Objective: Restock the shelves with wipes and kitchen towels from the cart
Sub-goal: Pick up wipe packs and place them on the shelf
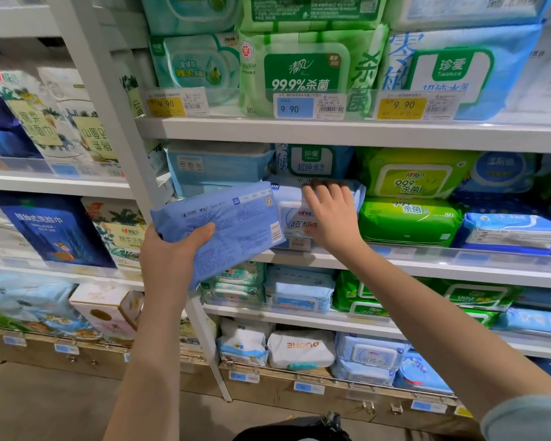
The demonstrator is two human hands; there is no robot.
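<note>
Left hand [169,249]: wipes [236,218] | right hand [330,214]: shelved pack [291,214] (green packs [407,218] beside)

White shelf [427,265], green wipes packs [409,221] (stacked two high), blue packs [509,232] beside them

so a wipes pack [223,224] is held mid-frame in the left hand [169,253], before the shelf [427,270]; just right of it, a shelved pack [295,214] is touched by the right hand [328,218]

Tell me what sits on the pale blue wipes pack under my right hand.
Above the pale blue pack, which the right hand touches, shows a blue pack with a green label. Its lower edge is covered, so whether it rests on top or stands behind cannot be told.
</note>
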